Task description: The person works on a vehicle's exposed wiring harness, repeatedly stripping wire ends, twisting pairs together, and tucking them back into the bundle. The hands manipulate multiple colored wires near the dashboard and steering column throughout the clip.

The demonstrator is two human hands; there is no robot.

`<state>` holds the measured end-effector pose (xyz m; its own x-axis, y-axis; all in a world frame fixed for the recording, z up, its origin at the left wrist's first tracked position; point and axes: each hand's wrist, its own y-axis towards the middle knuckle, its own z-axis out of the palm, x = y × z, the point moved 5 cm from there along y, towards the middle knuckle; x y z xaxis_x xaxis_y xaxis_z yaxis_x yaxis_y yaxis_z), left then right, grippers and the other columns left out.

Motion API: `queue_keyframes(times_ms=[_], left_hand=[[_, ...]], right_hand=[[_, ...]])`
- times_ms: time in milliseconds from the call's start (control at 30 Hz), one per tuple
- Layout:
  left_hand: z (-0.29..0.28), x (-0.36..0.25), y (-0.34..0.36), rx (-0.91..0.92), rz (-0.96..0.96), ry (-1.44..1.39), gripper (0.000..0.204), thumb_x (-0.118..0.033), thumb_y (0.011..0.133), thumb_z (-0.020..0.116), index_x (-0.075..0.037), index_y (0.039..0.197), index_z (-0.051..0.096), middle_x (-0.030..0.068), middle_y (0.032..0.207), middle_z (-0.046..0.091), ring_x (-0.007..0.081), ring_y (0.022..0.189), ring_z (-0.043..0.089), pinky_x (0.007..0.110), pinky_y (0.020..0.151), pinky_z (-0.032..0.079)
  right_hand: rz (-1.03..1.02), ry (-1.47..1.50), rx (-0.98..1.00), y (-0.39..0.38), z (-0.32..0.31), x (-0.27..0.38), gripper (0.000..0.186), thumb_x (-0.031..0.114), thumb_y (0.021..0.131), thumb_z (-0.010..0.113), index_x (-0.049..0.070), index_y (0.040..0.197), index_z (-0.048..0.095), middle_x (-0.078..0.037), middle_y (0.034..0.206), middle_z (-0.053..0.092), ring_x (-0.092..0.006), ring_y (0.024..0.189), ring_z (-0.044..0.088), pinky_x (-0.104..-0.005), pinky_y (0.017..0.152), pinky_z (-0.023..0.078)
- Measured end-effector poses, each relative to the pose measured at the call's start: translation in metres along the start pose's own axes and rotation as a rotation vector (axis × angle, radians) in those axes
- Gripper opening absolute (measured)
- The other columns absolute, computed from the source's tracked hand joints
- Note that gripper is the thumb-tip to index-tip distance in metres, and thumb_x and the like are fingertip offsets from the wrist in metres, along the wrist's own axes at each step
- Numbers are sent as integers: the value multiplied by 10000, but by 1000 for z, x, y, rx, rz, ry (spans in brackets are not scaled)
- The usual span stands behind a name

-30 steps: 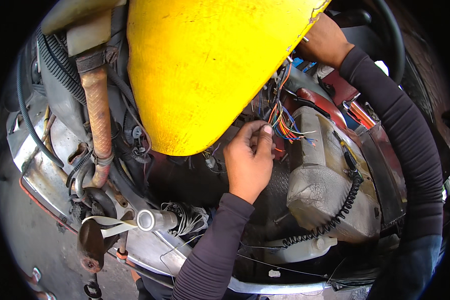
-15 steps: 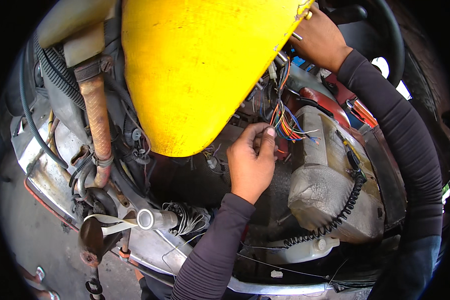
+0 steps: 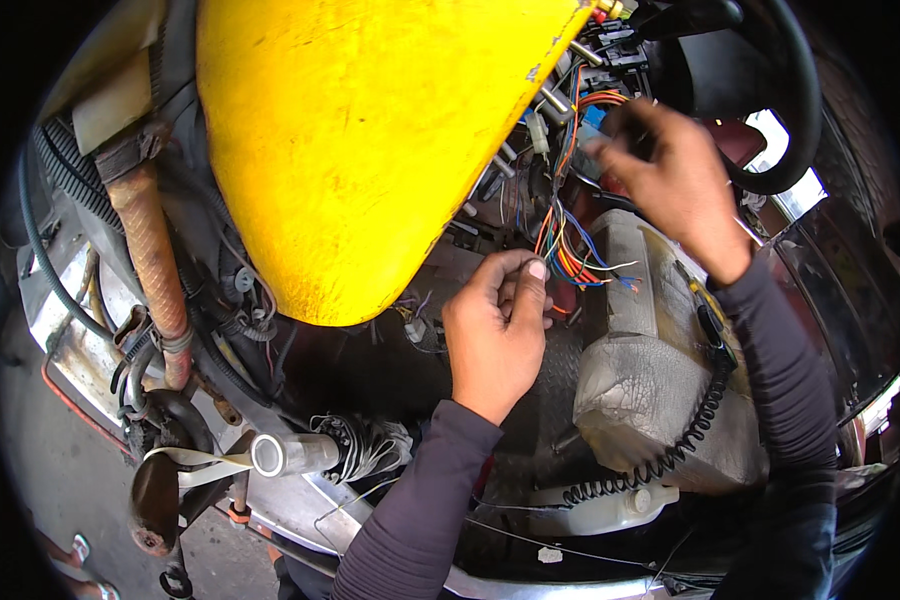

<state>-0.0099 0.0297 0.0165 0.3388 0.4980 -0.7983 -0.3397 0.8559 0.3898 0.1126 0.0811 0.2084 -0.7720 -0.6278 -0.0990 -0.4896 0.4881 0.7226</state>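
Observation:
A loose bundle of multicoloured wires, with bare cut ends fanned out, hangs below the edge of a yellow panel. My left hand is closed in a pinch at the left side of the bundle, thumb against the fingers on a wire. To the upper right of it, my right hand is raised near a blue connector and a loop of orange wires. Its fingers are curled and smeared by motion, so what they hold, if anything, cannot be made out. A pale plug sits by the panel's edge.
A steering wheel stands at the upper right. Below the wires lies a worn grey padded box with a black coiled cord. At the left are a rusty wrapped pipe and a white tube. A person's foot shows at lower left.
My right hand has come out from behind the yellow panel's edge, down and to the right. My left hand stays at the wire bundle. The view has shifted slightly.

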Motion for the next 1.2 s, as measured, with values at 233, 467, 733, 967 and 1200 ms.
queue_keyframes(times_ms=[233, 467, 733, 967, 1200], left_hand=[[15, -8, -4, 62, 18, 43, 151, -97, 1067, 624, 35, 1109, 685, 75, 982, 730, 114, 787, 685, 280, 671, 602], [16, -13, -9, 72, 28, 54, 129, -61, 1058, 623, 41, 1109, 682, 95, 998, 739, 106, 789, 682, 279, 678, 604], [15, -20, -10, 54, 55, 79, 122, -49, 1029, 681, 50, 1099, 691, 94, 942, 752, 105, 796, 722, 266, 701, 618], [19, -29, -13, 32, 33, 137, 181, -97, 1057, 646, 76, 1105, 663, 153, 997, 743, 154, 780, 721, 302, 681, 629], [12, -18, -16, -14, 77, 165, 219, -129, 1057, 654, 88, 1084, 639, 209, 991, 738, 196, 749, 727, 334, 662, 642]], right_hand=[[324, 370, 41, -6, 53, -35, 261, 177, 922, 830, -20, 899, 660, -34, 728, 668, -91, 609, 623, -277, 560, 507], [476, 894, 99, -14, 46, -36, 171, 101, 970, 768, -59, 1016, 729, -67, 818, 739, -116, 681, 689, -252, 623, 569], [459, 1083, 228, -13, 47, -50, 206, 127, 975, 766, -55, 1071, 764, -74, 875, 763, -122, 744, 706, -263, 714, 580], [433, 1305, 272, -14, 56, -60, 198, 146, 988, 749, -35, 1069, 762, -67, 867, 750, -125, 794, 703, -267, 766, 570], [311, 1369, 266, -14, 62, -69, 202, 142, 988, 749, -46, 1060, 761, -76, 875, 752, -133, 799, 712, -278, 775, 571]])
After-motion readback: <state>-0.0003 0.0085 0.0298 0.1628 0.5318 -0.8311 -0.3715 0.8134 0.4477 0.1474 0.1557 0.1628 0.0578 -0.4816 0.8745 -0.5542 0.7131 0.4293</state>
